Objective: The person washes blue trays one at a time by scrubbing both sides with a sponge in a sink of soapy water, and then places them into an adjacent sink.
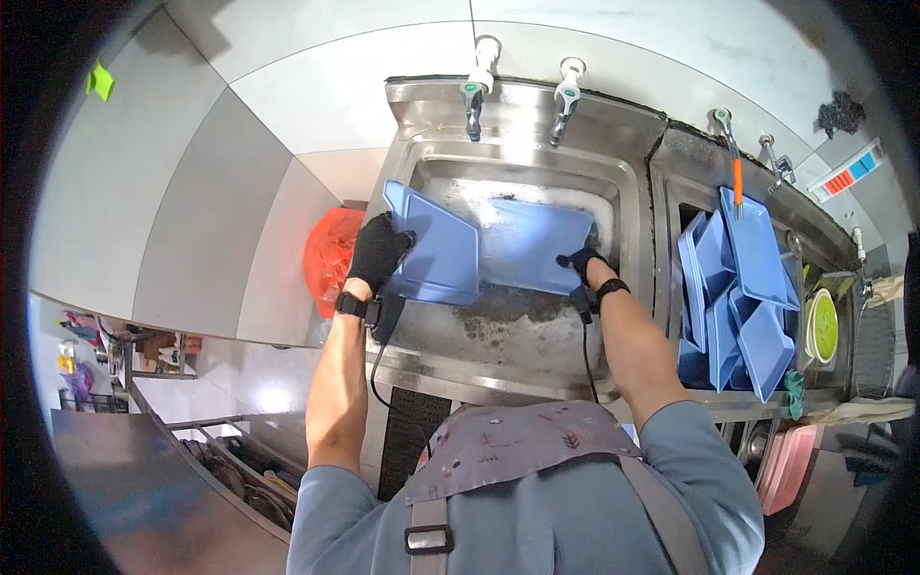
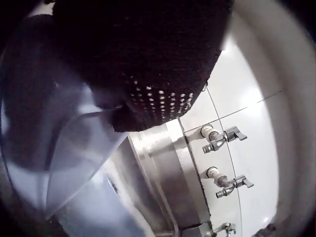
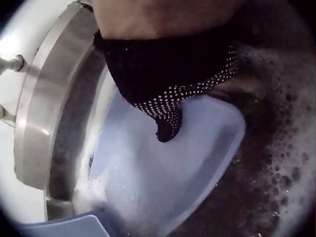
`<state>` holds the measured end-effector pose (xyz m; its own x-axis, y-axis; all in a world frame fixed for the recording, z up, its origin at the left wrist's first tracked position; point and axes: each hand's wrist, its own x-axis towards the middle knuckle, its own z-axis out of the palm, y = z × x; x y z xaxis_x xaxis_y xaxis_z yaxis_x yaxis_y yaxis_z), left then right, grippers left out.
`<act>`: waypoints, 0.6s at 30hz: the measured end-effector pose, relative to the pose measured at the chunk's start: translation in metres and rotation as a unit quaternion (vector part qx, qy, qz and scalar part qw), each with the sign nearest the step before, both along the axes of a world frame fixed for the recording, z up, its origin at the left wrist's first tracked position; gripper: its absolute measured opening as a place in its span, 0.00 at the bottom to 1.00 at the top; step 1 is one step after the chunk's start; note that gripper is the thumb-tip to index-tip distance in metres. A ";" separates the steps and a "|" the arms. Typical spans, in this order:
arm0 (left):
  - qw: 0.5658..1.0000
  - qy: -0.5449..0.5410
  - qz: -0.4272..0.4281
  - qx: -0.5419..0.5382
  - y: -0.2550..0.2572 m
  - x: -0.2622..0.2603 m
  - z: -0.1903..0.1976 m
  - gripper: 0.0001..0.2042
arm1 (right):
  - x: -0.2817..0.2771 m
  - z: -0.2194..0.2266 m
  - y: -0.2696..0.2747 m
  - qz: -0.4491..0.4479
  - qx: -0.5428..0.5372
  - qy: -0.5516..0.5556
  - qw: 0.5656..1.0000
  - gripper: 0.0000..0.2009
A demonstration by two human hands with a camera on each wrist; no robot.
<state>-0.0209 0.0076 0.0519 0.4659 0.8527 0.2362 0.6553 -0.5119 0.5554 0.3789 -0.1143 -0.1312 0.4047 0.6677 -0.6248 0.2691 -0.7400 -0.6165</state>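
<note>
My left hand [image 1: 380, 253], in a black glove, grips a blue plastic tray [image 1: 439, 251] by its left edge, tilted over the left side of the sink [image 1: 450, 370]. Black gloved too, my right hand [image 1: 586, 265] holds a second blue tray [image 1: 537, 244] at its right edge, thumb on top and the other fingers hidden beneath. That tray lies low in the soapy water. In the right wrist view the thumb [image 3: 169, 126] of the dotted glove rests over the tray's surface. The left wrist view shows the dotted glove [image 2: 163, 101] close up, its fingertips mostly dark.
Two taps [image 1: 473, 107] stand on the wall behind the sink. On the right, a second basin holds several stacked blue trays [image 1: 736, 316] under an orange-tipped tap [image 1: 737, 177]. Farther right is a green bowl [image 1: 822, 326]. A red plastic bag [image 1: 331, 259] sits left of the sink.
</note>
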 end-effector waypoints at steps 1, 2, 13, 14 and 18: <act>1.000 0.020 -0.001 -0.014 0.000 0.002 0.005 0.19 | -0.006 -0.001 0.001 0.005 -0.023 -0.004 1.000 0.31; 0.999 0.039 -0.001 -0.027 0.000 0.004 0.010 0.19 | -0.008 0.001 0.001 0.011 -0.047 -0.008 0.999 0.34; 0.998 0.062 0.016 -0.001 -0.012 0.009 0.010 0.22 | -0.021 -0.037 -0.003 0.232 0.064 -0.079 0.967 0.36; 0.998 0.068 0.003 -0.015 -0.012 0.007 0.010 0.21 | 0.009 -0.129 -0.004 0.283 0.150 -0.121 0.940 0.36; 0.999 0.041 0.024 -0.019 -0.016 0.003 0.012 0.20 | 0.007 -0.044 0.013 0.206 0.070 -0.096 0.971 0.32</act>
